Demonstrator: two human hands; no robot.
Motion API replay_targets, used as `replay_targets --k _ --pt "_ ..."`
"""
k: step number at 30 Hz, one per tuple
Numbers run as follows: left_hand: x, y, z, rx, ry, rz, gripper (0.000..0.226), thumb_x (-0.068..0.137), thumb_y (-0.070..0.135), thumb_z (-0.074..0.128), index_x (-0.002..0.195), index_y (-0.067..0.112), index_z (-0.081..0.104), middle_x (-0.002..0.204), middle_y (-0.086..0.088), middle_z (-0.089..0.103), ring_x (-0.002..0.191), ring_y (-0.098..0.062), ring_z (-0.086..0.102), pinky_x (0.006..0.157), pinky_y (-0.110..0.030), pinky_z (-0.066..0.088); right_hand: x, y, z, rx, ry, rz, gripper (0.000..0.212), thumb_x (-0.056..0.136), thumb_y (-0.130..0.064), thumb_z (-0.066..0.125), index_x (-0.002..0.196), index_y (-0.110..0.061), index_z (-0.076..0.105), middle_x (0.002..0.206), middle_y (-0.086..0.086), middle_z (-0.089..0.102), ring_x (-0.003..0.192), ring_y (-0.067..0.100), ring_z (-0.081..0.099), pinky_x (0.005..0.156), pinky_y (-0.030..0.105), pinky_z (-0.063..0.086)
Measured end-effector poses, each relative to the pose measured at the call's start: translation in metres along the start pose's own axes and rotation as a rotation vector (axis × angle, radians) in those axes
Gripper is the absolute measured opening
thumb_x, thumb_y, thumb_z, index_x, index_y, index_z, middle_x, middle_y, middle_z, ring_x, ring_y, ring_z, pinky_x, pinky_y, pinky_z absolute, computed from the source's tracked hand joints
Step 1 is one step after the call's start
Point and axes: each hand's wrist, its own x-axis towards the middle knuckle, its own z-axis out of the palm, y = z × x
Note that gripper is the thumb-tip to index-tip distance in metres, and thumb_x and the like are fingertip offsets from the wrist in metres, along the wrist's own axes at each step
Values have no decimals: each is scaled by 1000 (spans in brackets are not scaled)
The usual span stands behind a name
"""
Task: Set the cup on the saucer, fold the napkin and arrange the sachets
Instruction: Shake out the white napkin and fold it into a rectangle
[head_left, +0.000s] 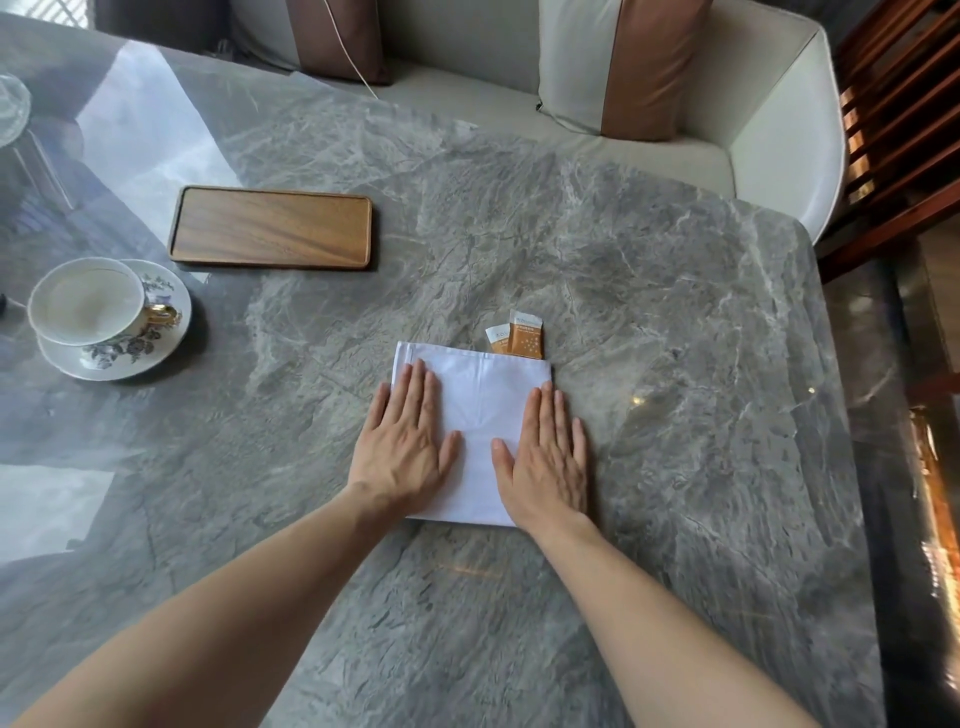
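Napkin (480, 410): white cloth, folded, laid flat mid-bench (649, 338). Judged light, limp and apt to slide on the polished stone; best taken by a corner. It is pressed under the left grip (402, 441) and right grip (545, 457), fingers straight, nothing held. Sachets (517, 338): two, partly hidden at its far edge. Cup (85, 301) is seated on saucer (156, 343), far left. Tray (270, 227) beyond; sofa (623, 150) behind.

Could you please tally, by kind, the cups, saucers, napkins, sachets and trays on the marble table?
Cup: 1
Saucer: 1
Napkin: 1
Sachets: 2
Wooden tray: 1
Total: 6
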Motion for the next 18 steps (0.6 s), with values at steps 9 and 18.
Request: replay_targets --k 9,18 --pt "-3 -18 -11 -29 -41 67 81 100 62 8 160 10 -7 168 -7 -14 153 -17 -22 125 -44 -11 2 34 -17 1 -67 -16 80 97 -56 20 160 -10 -1 169 5 0 156 17 -2 126 44 9" --pt "69 -50 -64 -244 117 -63 56 93 50 61 137 16 55 135 -11 58 124 -37 48 97 -49 40 77 46 -54 430 -47 78 40 95 -41 61 120 -9 60 117 10 60 113 30 54 96 46 47"
